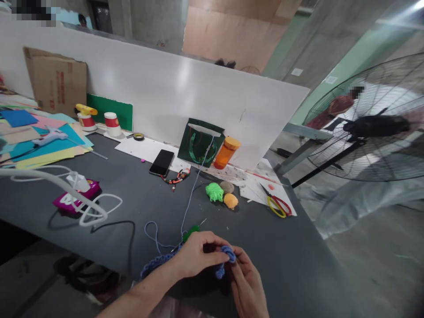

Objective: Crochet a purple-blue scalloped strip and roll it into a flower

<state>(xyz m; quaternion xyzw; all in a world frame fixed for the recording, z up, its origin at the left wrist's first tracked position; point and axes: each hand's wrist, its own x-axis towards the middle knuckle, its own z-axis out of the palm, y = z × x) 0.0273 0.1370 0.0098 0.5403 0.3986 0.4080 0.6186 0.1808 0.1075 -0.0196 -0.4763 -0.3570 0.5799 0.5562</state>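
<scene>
My left hand [198, 256] pinches a small coiled piece of blue crochet [228, 254] against the fingers of my right hand [247, 282]. Both hands hold this piece, and my fingers hide part of it. A wider strip of blue crochet [159, 263] lies on the dark tabletop [281, 260] below my left wrist. Blue yarn [195, 194] runs from it across the table towards a dark green gift bag [200, 143]. A crochet hook with a green grip [191, 233] lies just beyond my left hand.
Green, grey and orange yarn balls [214, 192] sit beyond my hands, near red-and-yellow scissors [276, 203]. Also on the table are a black phone [161, 162], an orange bottle [227, 152], a white cable [66, 187] and stacked coloured paper [43, 143]. A standing fan [374, 126] is beyond the right table edge.
</scene>
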